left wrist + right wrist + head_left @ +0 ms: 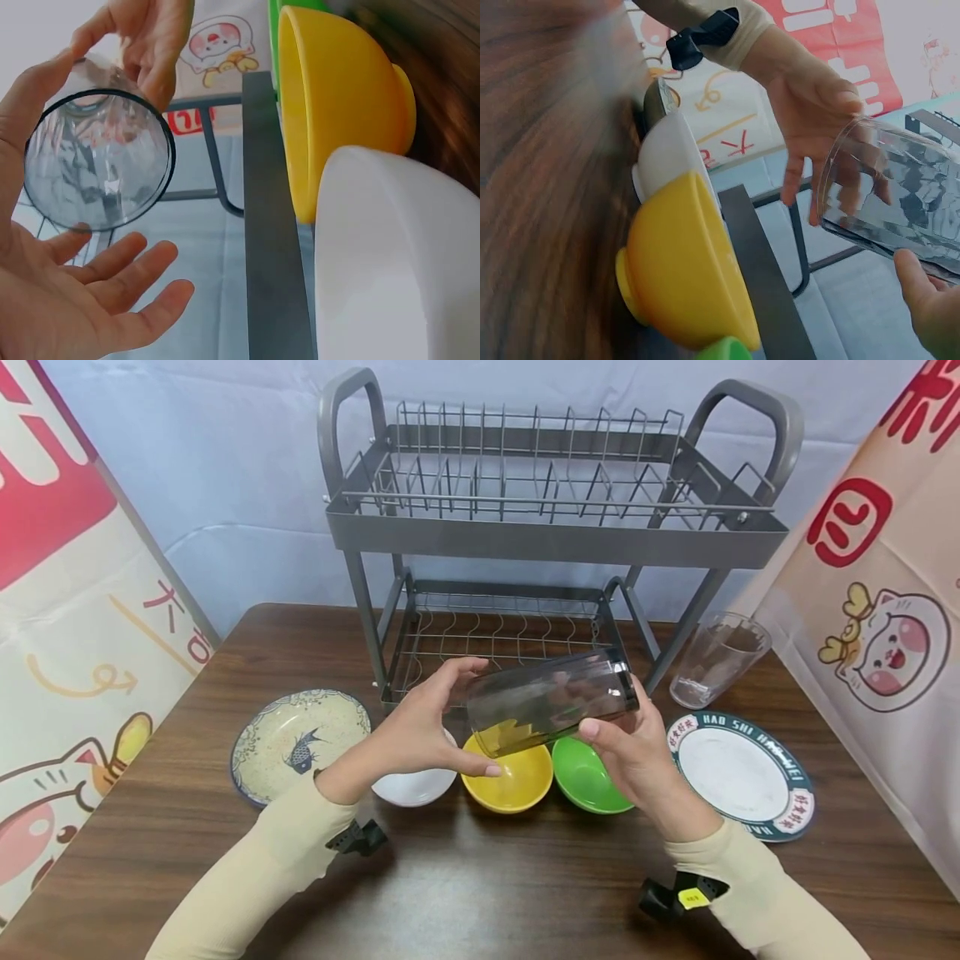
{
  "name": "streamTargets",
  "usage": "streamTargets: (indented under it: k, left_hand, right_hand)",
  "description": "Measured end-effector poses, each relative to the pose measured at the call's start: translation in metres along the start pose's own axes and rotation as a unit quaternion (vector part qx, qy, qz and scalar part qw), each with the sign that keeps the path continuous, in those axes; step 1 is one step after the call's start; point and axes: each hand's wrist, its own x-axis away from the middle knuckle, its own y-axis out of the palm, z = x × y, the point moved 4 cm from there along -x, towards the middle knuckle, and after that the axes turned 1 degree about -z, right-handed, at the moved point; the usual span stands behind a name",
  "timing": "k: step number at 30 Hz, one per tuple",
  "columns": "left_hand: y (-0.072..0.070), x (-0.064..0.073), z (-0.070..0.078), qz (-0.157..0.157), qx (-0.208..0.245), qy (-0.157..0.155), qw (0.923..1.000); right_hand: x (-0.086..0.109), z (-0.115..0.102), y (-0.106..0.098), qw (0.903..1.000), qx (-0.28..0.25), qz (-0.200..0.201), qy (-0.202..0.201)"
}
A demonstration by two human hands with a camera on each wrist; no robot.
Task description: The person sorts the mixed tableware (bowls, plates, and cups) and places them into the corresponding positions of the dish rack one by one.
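Note:
A grey-tinted clear drinking glass [551,702] is held on its side in the air above the bowls. My right hand [633,756] grips it near its right end, thumb on the front. Around the left end lies my left hand [427,727], thumb and fingers spread apart. In the left wrist view, the glass's round rim [172,150] faces the camera beside the left hand [67,300], whose fingers are loosely extended. Below stand a yellow bowl [510,789], a white bowl [416,789] and a green bowl [588,781].
A grey two-tier dish rack [555,542] stands behind the bowls. On the left lies a fish-patterned plate [270,743]. At right are a white plate with a green rim [795,772] and a second clear glass [720,656]. Printed cloths hang on both sides.

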Motion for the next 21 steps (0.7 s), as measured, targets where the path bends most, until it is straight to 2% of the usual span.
streamTargets:
  k: [4,10,16,21]
  left_hand:
    - [-0.004,0.002,-0.004,-0.003,-0.010,-0.006,0.9999]
    - [-0.008,0.003,-0.005,-0.007,-0.022,-0.013,0.9997]
    - [-0.011,0.004,-0.008,-0.007,-0.025,-0.023,0.9994]
    - [-0.019,0.004,-0.010,0.021,-0.016,-0.025,0.9993]
  right_hand:
    - [0.000,-0.005,-0.003,0.9997,0.014,0.022,0.000]
    - [-0.002,-0.008,-0.003,0.9961,0.053,0.067,0.025]
    - [-0.003,-0.009,-0.002,0.9930,0.092,0.072,0.019]
    - [-0.008,-0.012,-0.002,0.9893,0.130,0.066,-0.003]
